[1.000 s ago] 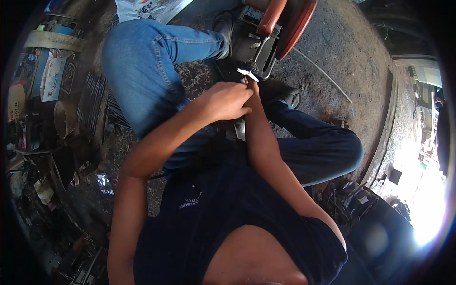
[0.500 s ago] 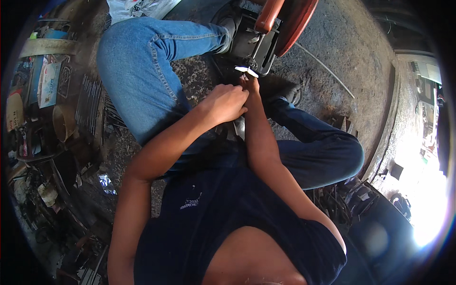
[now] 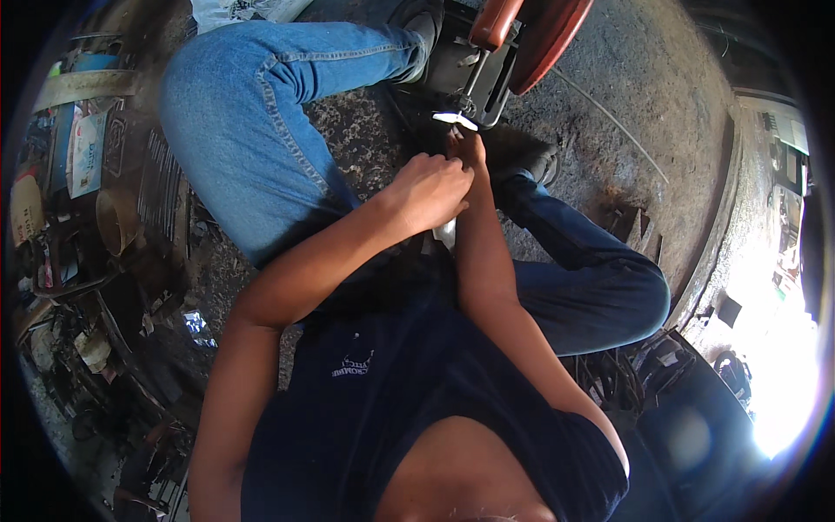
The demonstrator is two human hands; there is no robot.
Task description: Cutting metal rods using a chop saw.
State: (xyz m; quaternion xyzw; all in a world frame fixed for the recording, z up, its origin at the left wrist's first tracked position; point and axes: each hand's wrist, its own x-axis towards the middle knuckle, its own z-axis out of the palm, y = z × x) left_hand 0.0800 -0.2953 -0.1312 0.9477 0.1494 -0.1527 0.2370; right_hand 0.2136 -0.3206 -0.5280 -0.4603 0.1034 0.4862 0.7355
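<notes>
White piece: this small flat piece [image 3: 457, 120] sits at the near end of a steel shaft [image 3: 474, 80]; you cannot tell from here whether it is fixed there.
Right hand: your right hand [image 3: 470, 150] reaches forward with its fingertips at the white piece; whether they pinch it or only touch it cannot be told.
Left hand: your left hand [image 3: 432, 184] has its fingers curled in, lying across your right wrist; anything inside them is hidden.
Pale strip: a metal-looking strip [image 3: 445, 233] shows below your left hand, beside your right forearm.
Machine: the shaft belongs to what looks like a cut-off saw [image 3: 451, 63], with an orange-red handle [image 3: 496, 24] and a red disc guard [image 3: 550, 48].
Shoes: your left shoe [image 3: 424, 39] is just beside the machine, your right shoe [image 3: 539, 163] near its other side.
Floor: a thin rod [image 3: 616, 122] lies to the right.
What could go wrong: with your hands crowded together, one could knock the other and make your fingertips slip; bare skin so near the machine could be nicked by a sharp edge.
</notes>
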